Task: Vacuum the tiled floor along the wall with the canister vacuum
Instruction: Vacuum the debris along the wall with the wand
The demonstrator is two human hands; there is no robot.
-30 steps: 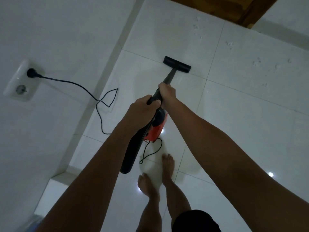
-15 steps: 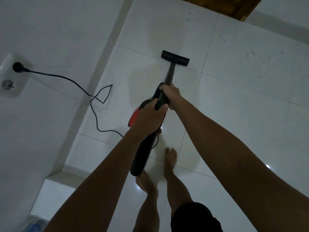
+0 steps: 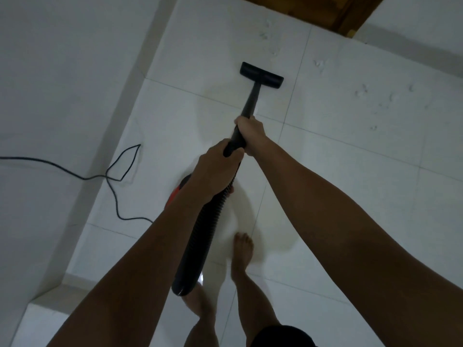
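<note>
Nearest the camera, two bare feet (image 3: 241, 249) stand on the white tiled floor (image 3: 350, 171), and a thick black ribbed hose (image 3: 200, 236) hangs down between the forearms, its lower end just above the left foot. Higher up, the left hand (image 3: 213, 171) grips the top of that hose where it joins the wand, fingers (image 3: 231, 156) clenched around it. Behind the left wrist a sliver of the red vacuum body (image 3: 176, 192) shows on the floor, mostly hidden by the arm. Just beyond the left hand, the right hand (image 3: 251, 132) is wrapped around the black wand (image 3: 251, 101), fingers grasping it, the two hands nearly touching. Farther out, the wand runs to the flat black floor head (image 3: 261, 75), which rests on a tile near the wall (image 3: 62, 71) on the left. A black power cord (image 3: 112, 181) trails from the left edge across the skirting and loops on the floor beside the vacuum. Farthest off, pale specks of debris (image 3: 360, 92) dot the tiles to the right of the floor head, and a brown wooden door frame (image 3: 350, 13) stands at the top.
</note>
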